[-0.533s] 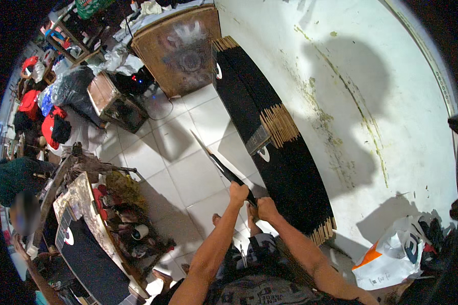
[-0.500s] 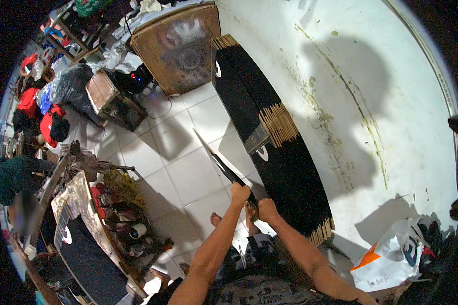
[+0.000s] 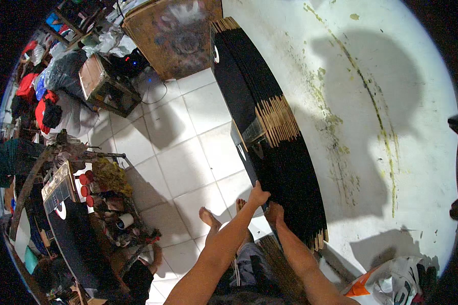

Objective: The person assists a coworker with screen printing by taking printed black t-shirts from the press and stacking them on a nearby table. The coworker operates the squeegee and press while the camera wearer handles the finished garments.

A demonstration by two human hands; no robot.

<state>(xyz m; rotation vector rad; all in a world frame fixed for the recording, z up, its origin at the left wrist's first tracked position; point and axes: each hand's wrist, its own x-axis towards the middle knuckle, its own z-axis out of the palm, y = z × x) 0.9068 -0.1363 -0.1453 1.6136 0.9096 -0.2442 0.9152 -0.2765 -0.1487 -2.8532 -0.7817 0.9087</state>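
The left hand (image 3: 259,194) is closed on the near edge of a black sheet (image 3: 245,152), held upright against the leaning stack (image 3: 275,137). The right hand (image 3: 275,211) is pressed, unclenched, against the stack's base, steadying it at the wall (image 3: 381,101).

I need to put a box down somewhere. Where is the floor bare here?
The white floor tiles are bare between the leaning stack of black sheets, which both hands touch, and the wooden crate. The left side by the cluttered rack is crowded.
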